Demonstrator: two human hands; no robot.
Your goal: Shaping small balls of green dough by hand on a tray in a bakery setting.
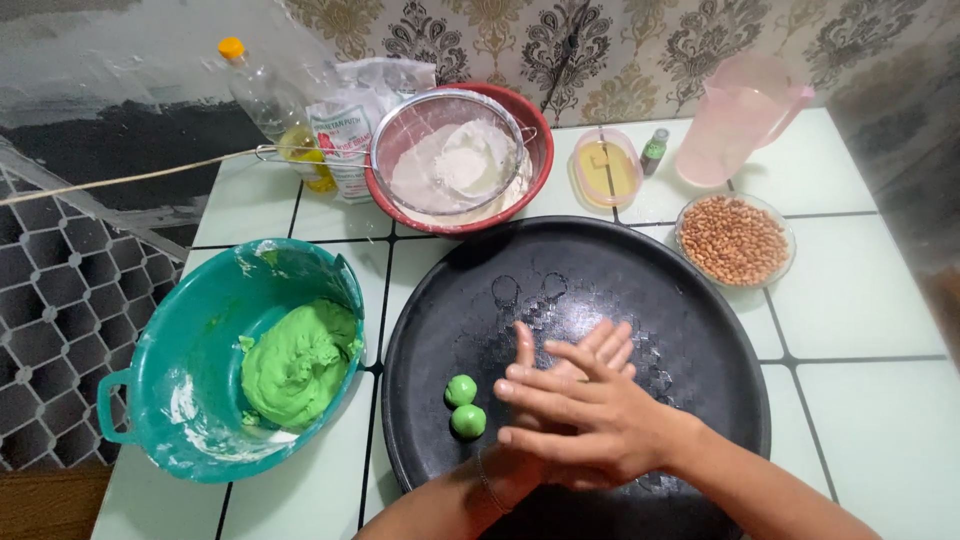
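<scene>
My right hand (585, 425) lies flat on top of my left hand (603, 343), palm against palm, over the round black tray (600, 265). Whatever may be between the palms is hidden. The left fingers point away from me, and the right fingers point to the left. Two small green dough balls (464, 405) sit side by side on the tray just left of my hands. A lump of green dough (295, 365) rests in the teal bowl (150, 385) to the tray's left.
Behind the tray stands a red bowl (541, 140) with a metal sieve of white flour (455, 165). A flour bag (345, 130) and an oil bottle (275, 105) are at the back left. A pink jug (740, 115), a glass dish of peanuts (735, 240), a small container of yellow liquid (607, 168) and a tiny dark bottle (655, 150) stand at the back right.
</scene>
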